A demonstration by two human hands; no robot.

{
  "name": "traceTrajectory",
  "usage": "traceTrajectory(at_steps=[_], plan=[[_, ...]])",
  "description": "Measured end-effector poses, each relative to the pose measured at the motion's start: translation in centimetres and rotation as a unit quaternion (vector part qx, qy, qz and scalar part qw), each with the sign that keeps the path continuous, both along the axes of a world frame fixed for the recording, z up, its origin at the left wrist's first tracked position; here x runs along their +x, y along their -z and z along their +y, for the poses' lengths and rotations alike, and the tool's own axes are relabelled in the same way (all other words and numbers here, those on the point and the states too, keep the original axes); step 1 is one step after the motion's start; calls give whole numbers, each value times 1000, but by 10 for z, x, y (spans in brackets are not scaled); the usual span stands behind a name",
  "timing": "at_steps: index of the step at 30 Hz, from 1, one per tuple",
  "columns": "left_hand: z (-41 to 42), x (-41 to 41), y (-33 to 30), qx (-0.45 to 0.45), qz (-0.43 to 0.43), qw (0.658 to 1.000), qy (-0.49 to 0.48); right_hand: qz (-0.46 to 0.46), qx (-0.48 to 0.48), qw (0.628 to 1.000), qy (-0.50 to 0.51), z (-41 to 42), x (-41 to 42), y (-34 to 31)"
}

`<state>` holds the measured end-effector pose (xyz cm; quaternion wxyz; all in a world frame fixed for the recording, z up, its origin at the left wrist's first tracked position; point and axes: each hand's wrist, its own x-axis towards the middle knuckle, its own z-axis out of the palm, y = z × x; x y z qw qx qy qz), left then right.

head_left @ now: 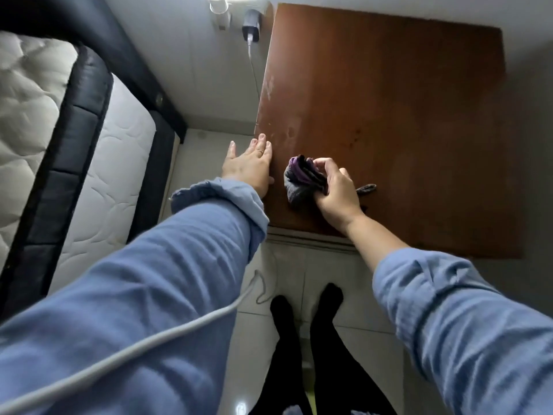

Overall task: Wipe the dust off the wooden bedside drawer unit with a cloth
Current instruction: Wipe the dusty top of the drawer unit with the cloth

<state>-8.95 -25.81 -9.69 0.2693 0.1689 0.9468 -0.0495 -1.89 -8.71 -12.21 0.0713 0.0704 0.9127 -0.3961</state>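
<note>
The wooden bedside drawer unit fills the upper right, its brown top seen from above with pale dusty marks near the left edge. My right hand grips a bunched grey and purple cloth pressed on the unit's top near its front left corner. My left hand lies flat with fingers spread against the unit's left edge, holding nothing. Both arms wear blue sleeves.
A bed with a white quilted mattress and dark frame stands at the left. A charger is plugged into the wall behind, and its white cable trails across my left sleeve. Pale floor tiles and my dark-clad legs are below.
</note>
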Motion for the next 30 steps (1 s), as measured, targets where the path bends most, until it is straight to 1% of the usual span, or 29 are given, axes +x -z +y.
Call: traceTrajectory(at_steps=[8,10,12,14,15,19,21,23,24,25,26,27,30], plan=[[-3,2,1,21,-10,1000,-9,-45,-43,998,8,-5,52,-6],[-2,2,0,21,-17,1000,-9,-72,-41,997,-2,-4,56,-9],[-2,0,-2,19,-20,1000,-8,-124,-83,988,-38,-2,53,-15],[-1,2,-6,15,-19,1000,-4,-190,-147,968,-72,0,43,-26],[-1,3,-6,13,-19,1000,-2,-213,-173,959,-70,1,35,-33],[-1,13,-9,9,-8,1000,2,-248,-280,927,26,12,0,-63],[-2,11,-11,31,17,999,-15,-262,-360,891,85,20,-25,-71],[-2,5,-14,75,56,995,-45,-276,-449,840,131,30,-51,-73],[0,-3,-17,91,75,992,-54,-283,-480,820,130,35,-66,-75],[2,-12,-18,102,89,989,-60,-286,-500,809,121,39,-82,-74],[4,-23,-18,110,96,987,-63,-277,-510,806,112,42,-99,-74],[8,-34,-18,116,97,986,-63,-259,-512,812,110,45,-116,-74],[16,-64,-17,119,88,987,-58,-159,-485,847,149,49,-165,-76]])
